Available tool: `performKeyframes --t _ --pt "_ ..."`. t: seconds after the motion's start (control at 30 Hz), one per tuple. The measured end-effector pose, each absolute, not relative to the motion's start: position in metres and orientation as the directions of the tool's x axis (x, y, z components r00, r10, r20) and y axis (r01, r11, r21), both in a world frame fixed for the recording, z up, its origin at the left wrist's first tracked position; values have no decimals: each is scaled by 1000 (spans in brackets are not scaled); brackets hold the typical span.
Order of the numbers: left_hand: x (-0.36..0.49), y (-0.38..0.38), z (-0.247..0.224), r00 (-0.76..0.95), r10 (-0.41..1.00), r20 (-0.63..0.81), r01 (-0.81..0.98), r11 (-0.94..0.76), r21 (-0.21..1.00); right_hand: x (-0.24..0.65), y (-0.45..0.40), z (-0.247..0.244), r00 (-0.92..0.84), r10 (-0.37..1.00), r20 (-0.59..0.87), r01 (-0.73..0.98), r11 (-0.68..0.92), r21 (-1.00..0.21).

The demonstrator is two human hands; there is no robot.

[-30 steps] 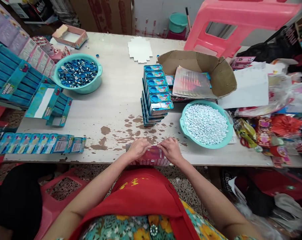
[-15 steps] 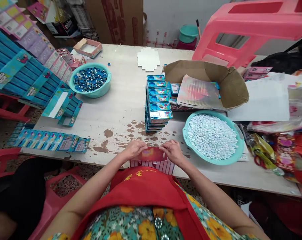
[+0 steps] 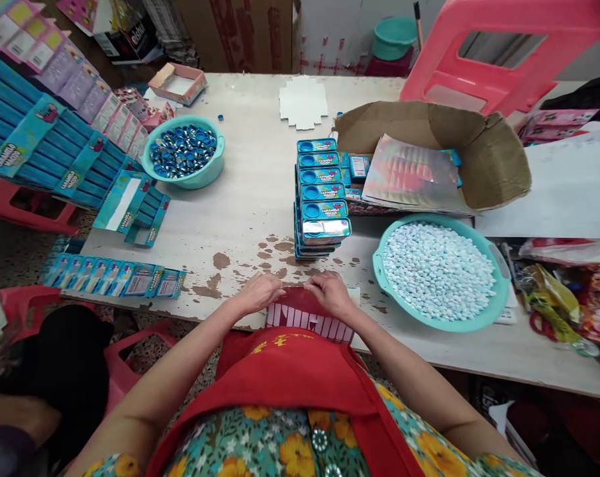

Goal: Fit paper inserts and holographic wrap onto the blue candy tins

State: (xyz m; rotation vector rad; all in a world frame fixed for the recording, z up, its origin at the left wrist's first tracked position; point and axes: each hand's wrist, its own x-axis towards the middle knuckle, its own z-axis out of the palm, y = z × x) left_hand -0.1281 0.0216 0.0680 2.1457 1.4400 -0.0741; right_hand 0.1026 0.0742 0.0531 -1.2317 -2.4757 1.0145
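Observation:
At the table's front edge, close to my apron, lies a dark red box [image 3: 296, 298] with a row of narrow pinkish-white pieces [image 3: 290, 317] along its near side. My left hand [image 3: 261, 292] pinches the red box at its far left edge, fingertips closed. Opposite it, my right hand [image 3: 331, 293] is bent over the far right edge, its fingers curled closed on the same box. The fingers partly hide the edge between them. Just beyond my hands stands a stack of blue candy tins [image 3: 324, 192] with printed lids.
A turquoise basin of pale candies [image 3: 439, 271] stands to the right, and a basin of blue caps [image 3: 183, 151] at the back left. An open cardboard box [image 3: 493, 159] sits behind the tins. Blue cartons [image 3: 116, 277] line the left edge. Another person's arm [image 3: 22, 414] shows at lower left.
The red panel that stood raised between my hands now shows less, and more of the pale row is visible. My hands are slightly closer together. The view has shifted a little.

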Motion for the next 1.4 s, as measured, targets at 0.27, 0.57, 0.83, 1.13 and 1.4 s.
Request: performKeyframes --t 0.27,0.57,0.83,1.13,1.4 --pt "-151 32 62 463 745 -480 723 -4 691 102 78 58 -658 740 -140 616 422 -665" --pt "-143 24 47 281 875 -395 882 -74 465 108 83 51 -645 748 -154 629 405 -664" --pt "-159 29 61 213 909 -360 889 -27 458 103 90 52 -648 749 -137 657 459 -599" --pt "-72 39 74 284 906 -315 912 -154 380 118 86 65 -635 769 -72 644 476 -599" --pt "-75 56 60 328 854 -404 857 -89 507 207 79 46 -345 907 -242 555 -11 -832"
